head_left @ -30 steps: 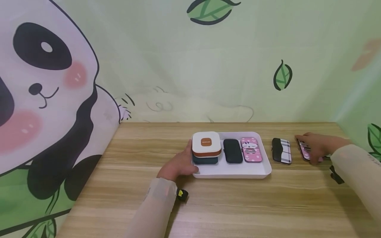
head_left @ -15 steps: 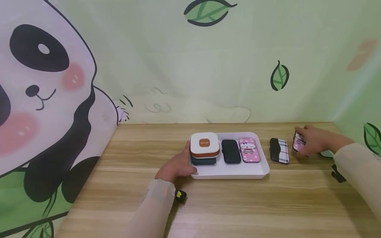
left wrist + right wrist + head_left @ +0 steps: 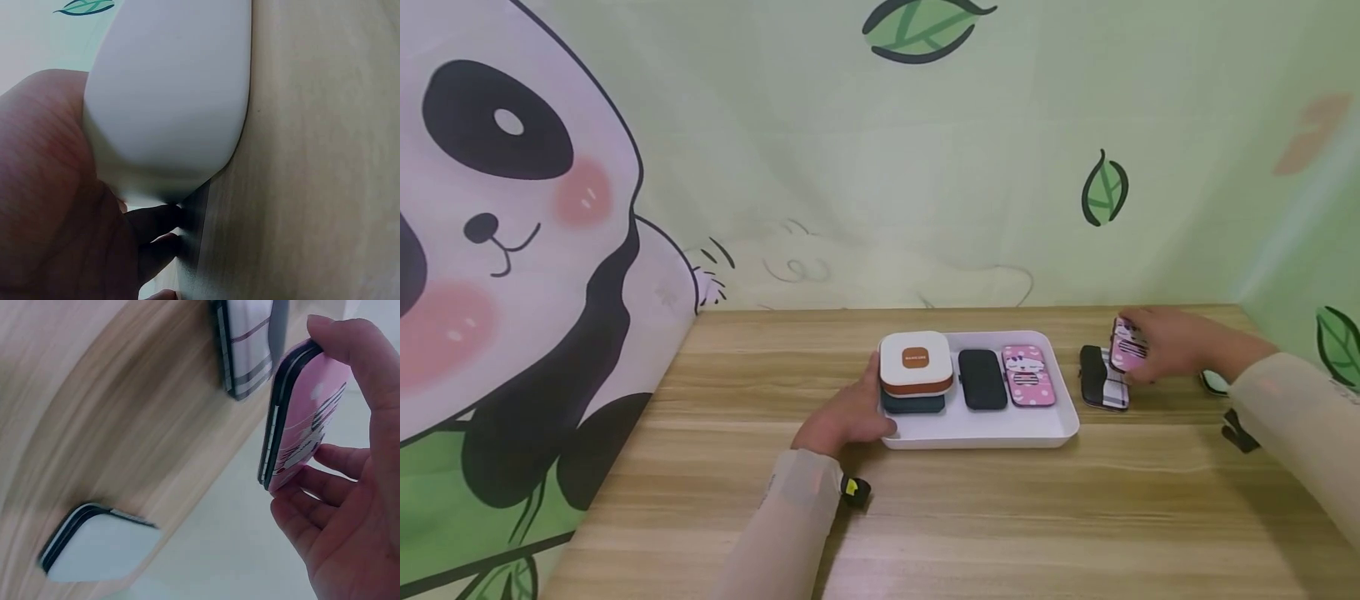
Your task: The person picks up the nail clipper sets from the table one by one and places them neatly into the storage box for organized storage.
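Note:
My right hand (image 3: pixel 1172 343) pinches a slim pink cat-print manicure case (image 3: pixel 1127 344) by its ends, thumb against fingers. In the right wrist view this case (image 3: pixel 309 419) is tilted and off the table, close to a black-and-white plaid case (image 3: pixel 249 347). From the head view it overlaps the top right of the plaid case (image 3: pixel 1101 379). My left hand (image 3: pixel 847 417) holds the left end of a white tray (image 3: pixel 985 433), thumb at the front corner and fingers along the side. The left wrist view shows the palm against the tray's outer wall (image 3: pixel 169 94).
Inside the tray, a white-and-brown box (image 3: pixel 916 364) sits on a dark case (image 3: pixel 913 404). Beside them lie a black case (image 3: pixel 982 379) and another pink cat case (image 3: pixel 1028 377). A pale case (image 3: pixel 103 547) lies on the wooden table (image 3: pixel 970 517), partly behind the right arm in the head view.
My right hand has lifted the pink cat case off the table and carried it left, up to the plaid case. The pale case has come into view. My left hand has stayed on the tray.

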A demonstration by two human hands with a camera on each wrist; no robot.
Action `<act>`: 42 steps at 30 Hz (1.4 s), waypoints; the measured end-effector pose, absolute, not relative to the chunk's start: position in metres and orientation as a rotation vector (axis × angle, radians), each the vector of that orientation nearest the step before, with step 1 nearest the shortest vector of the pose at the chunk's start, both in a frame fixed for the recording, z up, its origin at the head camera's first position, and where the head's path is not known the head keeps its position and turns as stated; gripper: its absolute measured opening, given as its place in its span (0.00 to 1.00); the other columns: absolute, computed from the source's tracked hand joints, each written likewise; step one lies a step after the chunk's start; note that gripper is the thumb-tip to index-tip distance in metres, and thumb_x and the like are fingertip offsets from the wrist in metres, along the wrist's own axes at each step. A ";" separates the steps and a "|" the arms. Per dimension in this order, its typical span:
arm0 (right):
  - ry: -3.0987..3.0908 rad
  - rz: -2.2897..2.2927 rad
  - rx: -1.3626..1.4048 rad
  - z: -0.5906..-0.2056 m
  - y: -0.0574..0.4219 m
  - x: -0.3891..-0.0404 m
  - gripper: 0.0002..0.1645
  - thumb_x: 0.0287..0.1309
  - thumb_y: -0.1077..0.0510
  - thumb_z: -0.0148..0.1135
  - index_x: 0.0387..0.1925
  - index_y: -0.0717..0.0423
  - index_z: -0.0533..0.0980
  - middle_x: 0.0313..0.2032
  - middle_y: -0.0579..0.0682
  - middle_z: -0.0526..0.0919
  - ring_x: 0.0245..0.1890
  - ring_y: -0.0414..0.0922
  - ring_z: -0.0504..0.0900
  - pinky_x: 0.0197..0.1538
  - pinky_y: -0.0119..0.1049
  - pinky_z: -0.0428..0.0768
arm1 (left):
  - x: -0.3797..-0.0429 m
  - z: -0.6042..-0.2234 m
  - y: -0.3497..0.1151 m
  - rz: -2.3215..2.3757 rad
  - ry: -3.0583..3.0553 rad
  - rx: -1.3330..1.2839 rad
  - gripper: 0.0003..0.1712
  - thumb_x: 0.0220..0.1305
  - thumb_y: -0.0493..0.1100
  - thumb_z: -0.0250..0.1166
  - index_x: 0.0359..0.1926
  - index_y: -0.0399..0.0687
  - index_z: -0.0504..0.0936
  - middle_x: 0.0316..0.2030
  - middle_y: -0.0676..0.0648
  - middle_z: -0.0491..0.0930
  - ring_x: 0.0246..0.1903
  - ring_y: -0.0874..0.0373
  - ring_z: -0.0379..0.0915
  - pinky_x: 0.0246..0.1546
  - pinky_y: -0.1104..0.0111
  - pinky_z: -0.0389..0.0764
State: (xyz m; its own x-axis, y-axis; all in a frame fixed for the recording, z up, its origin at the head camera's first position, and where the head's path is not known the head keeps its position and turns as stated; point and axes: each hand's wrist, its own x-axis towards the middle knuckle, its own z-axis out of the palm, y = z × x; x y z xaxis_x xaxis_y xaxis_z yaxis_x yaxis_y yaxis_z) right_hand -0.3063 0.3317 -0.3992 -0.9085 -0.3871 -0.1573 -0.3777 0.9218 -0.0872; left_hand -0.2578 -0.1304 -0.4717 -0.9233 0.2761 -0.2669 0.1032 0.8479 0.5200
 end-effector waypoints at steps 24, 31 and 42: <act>2.836 -0.125 -0.840 -0.389 0.236 -0.291 0.58 0.42 0.38 0.79 0.72 0.54 0.66 0.70 0.61 0.67 0.65 0.61 0.70 0.63 0.63 0.70 | -0.263 -0.479 -0.135 0.705 2.685 0.288 0.70 0.49 0.52 0.68 0.80 0.52 0.28 0.76 0.43 0.56 0.57 0.51 0.70 0.67 0.58 0.68; 2.822 -0.104 -0.933 -0.400 0.219 -0.296 0.59 0.42 0.35 0.78 0.72 0.55 0.66 0.70 0.61 0.67 0.69 0.61 0.67 0.67 0.61 0.67 | -0.262 -0.477 -0.135 0.698 2.685 0.276 0.69 0.50 0.52 0.68 0.80 0.53 0.28 0.75 0.43 0.59 0.55 0.51 0.71 0.65 0.58 0.69; 2.807 -0.044 -1.021 -0.422 0.209 -0.304 0.57 0.41 0.40 0.77 0.71 0.58 0.66 0.68 0.63 0.68 0.67 0.62 0.68 0.68 0.59 0.67 | -0.260 -0.474 -0.132 0.681 2.690 0.272 0.69 0.51 0.52 0.68 0.80 0.53 0.28 0.76 0.45 0.59 0.55 0.52 0.71 0.64 0.59 0.70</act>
